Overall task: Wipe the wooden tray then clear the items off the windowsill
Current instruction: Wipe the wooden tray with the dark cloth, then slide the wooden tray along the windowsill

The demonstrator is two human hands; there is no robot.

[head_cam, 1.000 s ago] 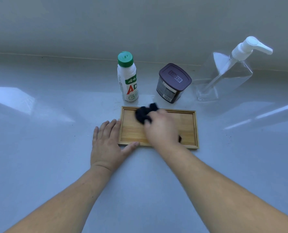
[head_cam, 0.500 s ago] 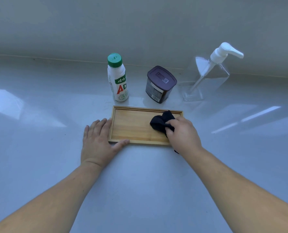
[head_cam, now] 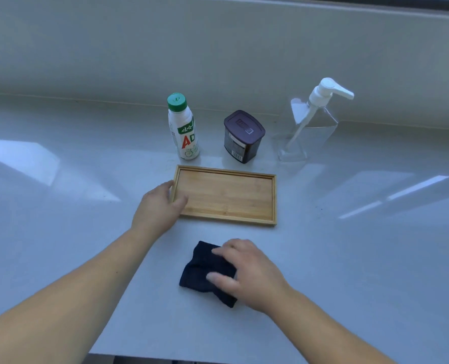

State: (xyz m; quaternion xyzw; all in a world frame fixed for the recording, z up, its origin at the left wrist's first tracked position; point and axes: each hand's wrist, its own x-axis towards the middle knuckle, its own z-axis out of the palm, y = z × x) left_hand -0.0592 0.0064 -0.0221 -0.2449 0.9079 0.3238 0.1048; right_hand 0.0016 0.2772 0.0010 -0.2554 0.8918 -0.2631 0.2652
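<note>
A shallow wooden tray (head_cam: 226,198) lies flat on the pale windowsill (head_cam: 60,232), with nothing in it. My left hand (head_cam: 157,206) grips its left end, thumb over the rim. A dark cloth (head_cam: 205,271) lies crumpled on the sill in front of the tray. My right hand (head_cam: 247,274) rests on the cloth's right part, fingers spread over it. Behind the tray stand a white drink bottle with a green cap (head_cam: 184,130), a dark lidded jar (head_cam: 243,136) and a clear pump bottle (head_cam: 310,124).
A wall rises directly behind the three containers. The sill's front edge (head_cam: 191,357) runs along the bottom of the view. Bare sill stretches to the left and right of the tray.
My right hand has pulled the dark cloth off the tray and set it on the sill in front. My left hand has shifted from lying flat beside the tray to gripping its left end.
</note>
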